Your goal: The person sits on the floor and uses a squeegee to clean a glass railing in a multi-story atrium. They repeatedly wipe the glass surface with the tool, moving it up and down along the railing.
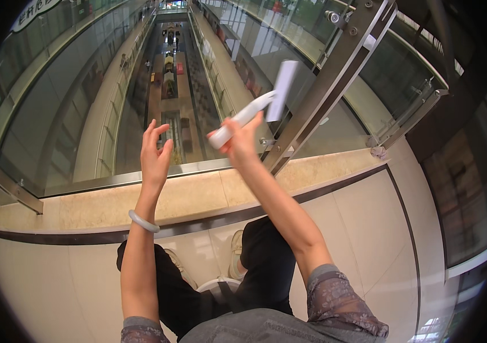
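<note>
My right hand (240, 139) is closed round the handle of a white T-shaped squeegee (283, 91), its flat bar raised up and to the right, close to the steel post. In front of both hands stands a clear glass panel (100, 108); whether the bar touches the glass I cannot tell. My left hand (154, 154) is raised before the glass with its fingers apart and slightly curled, holding nothing. A pale bangle (144, 221) circles the left wrist.
A slanting steel post (326, 86) rises on the right, with a stone ledge (192, 197) along the panel's foot. My knees are spread over a white seat (219, 286) on the tiled floor (346, 240). Beyond the glass lies a deep atrium with lower floors.
</note>
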Tool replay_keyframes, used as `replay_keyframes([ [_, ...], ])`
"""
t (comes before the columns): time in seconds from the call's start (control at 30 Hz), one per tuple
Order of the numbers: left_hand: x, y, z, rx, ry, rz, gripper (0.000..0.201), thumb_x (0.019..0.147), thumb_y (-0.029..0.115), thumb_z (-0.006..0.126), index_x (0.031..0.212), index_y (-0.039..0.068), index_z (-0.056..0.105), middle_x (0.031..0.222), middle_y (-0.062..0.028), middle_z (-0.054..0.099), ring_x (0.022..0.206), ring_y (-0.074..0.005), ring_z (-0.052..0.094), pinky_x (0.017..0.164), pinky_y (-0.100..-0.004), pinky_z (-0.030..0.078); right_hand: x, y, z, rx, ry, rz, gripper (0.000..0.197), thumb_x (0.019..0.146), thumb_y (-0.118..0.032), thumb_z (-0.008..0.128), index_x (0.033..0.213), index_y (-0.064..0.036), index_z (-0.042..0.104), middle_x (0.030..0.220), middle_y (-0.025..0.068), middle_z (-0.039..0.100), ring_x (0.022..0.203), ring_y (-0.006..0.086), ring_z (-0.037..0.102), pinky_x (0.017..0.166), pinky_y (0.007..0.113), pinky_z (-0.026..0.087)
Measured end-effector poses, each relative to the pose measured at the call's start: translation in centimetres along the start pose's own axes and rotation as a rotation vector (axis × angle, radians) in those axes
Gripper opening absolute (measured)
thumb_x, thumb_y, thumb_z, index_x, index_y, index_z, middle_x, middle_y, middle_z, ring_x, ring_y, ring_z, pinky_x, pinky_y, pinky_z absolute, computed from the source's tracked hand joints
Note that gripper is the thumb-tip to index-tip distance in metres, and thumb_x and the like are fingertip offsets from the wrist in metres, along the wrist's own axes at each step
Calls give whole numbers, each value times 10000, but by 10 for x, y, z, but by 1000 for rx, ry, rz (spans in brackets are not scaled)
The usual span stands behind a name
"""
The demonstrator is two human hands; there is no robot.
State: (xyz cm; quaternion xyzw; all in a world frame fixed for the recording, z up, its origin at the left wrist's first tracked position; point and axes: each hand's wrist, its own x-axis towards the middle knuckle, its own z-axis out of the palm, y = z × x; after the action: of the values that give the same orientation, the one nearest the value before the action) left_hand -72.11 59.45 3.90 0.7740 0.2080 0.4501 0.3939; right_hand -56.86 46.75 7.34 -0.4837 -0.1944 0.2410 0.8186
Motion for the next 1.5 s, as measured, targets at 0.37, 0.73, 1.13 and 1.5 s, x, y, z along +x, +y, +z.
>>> replay_keyframes([
  [0.37,-1,-7,-7,41,-20,-58,327,892,82,577,1218,78,583,1499,-153,324,1332,-255,417,867,-313,530,-14,5,-21,62,46,46,967,827,-45,557,1462,-262,-139,933,139,531,636,310,665,305,306,379],
  [0.73,0,-18,3,14,-69,-31,356,898,143,586,1247,72,569,1488,-154,356,1374,-265,348,1083,-377,325,-58,48,8,68,-121,265,1037,829,-19,556,1450,-294,-227,971,162,532,651,300,668,339,301,391],
  [1.13,2,-15,0,30,-87,-76,345,895,140,583,1235,83,583,1508,-188,318,1444,-273,216,1111,-386,254,10,42,-56,29,228,143,1030,796,-8,577,1444,-296,-170,1147,204,425,635,307,633,497,393,552],
  [1.5,-2,-22,2,3,-98,-95,343,895,135,590,1234,86,589,1497,-174,342,1436,-263,237,1096,-369,277,-11,26,-17,178,195,224,700,785,22,587,1274,-132,111,1062,176,411,652,324,622,577,447,571],
])
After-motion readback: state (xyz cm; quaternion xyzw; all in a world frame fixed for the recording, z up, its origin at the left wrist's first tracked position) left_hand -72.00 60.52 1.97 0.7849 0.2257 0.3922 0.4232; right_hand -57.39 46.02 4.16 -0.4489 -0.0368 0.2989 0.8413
